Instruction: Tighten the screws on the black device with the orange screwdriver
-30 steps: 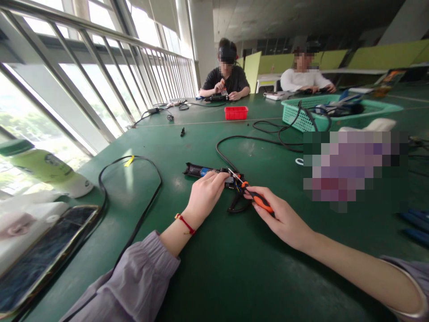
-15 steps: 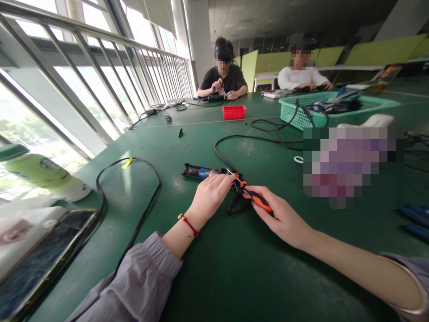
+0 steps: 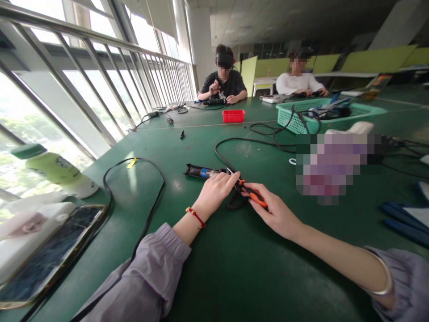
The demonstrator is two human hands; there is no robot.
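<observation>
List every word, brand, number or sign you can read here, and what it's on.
Nothing is legible.
Green bottle: dark printed mark, too blurred to read.
Black device: blue band, no lettering discernible.
Yellow tag: too small to read anything.
Pixelated item: obscured.

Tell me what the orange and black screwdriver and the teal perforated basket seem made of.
Orange and black screwdriver: handle probably smooth plastic or rubber, moulded in two colours; thin shaft likely metal, silvery-looking. Teal perforated basket: likely satin plastic, given its pierced walls.
</observation>
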